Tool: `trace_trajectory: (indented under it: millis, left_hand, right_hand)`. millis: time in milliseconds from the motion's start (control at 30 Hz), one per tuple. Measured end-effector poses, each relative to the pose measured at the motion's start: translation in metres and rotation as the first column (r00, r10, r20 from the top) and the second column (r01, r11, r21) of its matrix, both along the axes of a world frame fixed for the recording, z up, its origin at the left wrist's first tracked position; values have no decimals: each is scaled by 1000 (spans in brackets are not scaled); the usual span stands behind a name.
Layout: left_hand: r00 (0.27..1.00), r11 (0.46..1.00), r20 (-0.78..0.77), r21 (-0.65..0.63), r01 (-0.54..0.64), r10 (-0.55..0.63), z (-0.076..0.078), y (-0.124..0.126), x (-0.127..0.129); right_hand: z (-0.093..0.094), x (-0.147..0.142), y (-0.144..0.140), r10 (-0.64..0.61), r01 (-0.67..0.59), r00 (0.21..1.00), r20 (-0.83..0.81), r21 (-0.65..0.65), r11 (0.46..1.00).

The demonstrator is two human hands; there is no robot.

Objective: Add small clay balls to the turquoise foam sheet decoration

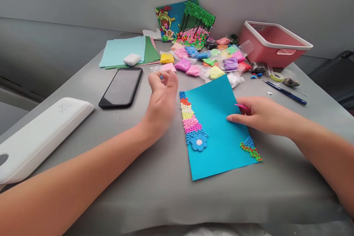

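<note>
A blue sheet of card (pixel 218 118) lies on the table, its far edge slightly raised. Rows of small coloured clay rings (pixel 189 116) run down its left side to a blue clay flower (pixel 198 142) with a pale centre. Blue, green and red rings (pixel 251 149) fill the near right corner. My left hand (pixel 163 99) is raised left of the card, fingers curled in a pinch; a small blue piece of clay (pixel 161 77) shows between them. At the card's right edge, my right hand (pixel 260 114) has its thumb on the card and holds a slim pink tool (pixel 242 107).
Behind the card lie several bags of coloured clay (pixel 204 59), with two decorated pictures (pixel 185 22) against the wall. A pink basket (pixel 272 46) and dark blue pen-like tool (pixel 286 92) are right. Left are a phone (pixel 121 87), white power bank (pixel 47 136), white case (pixel 132 59) and paper sheets (pixel 121 49).
</note>
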State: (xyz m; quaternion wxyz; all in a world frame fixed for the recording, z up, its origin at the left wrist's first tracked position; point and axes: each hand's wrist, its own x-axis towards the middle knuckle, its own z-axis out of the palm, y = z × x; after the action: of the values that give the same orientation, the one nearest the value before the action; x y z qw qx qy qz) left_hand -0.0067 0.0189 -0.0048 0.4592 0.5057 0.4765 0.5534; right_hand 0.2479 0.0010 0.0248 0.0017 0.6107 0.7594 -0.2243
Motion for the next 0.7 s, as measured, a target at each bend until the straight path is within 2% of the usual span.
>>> trace_trajectory:
  millis: [67,167,233,300,333,400,500,600,700]
  left_hand:
    - [1000,997,-14,70,22,-21,1,-3,0]
    - [982,982,-107,92,165,-155,4,-7,-1]
    - [949,966,-228,89,241,-216,5,-10,-3]
    - [912,950,-321,88,299,-257,6,-12,-3]
    - [899,941,-330,79,329,-287,7,-13,-2]
    - [893,919,-254,40,392,-370,7,-16,0]
    - [864,865,-50,-35,501,-502,7,-20,3]
    - [802,799,87,-81,596,-590,7,-23,5]
    - [773,762,175,-136,633,-610,6,-23,6]
  right_hand:
    - [-1,2,1,11,-13,998,67,24,1000]
    - [-1,5,3,4,-11,995,104,74,997]
    - [0,5,1,-60,46,996,71,196,980]
    - [1,0,-4,-87,96,995,-41,365,926]
    - [2,-3,-8,-55,100,992,-113,437,894]
    - [0,-12,-16,88,64,964,-253,537,841]
    - [-7,-24,-28,358,-76,884,-299,666,743]
    - [-15,-30,-34,469,-147,841,-270,720,678]
    - [-20,-29,-34,549,-175,803,-231,789,589]
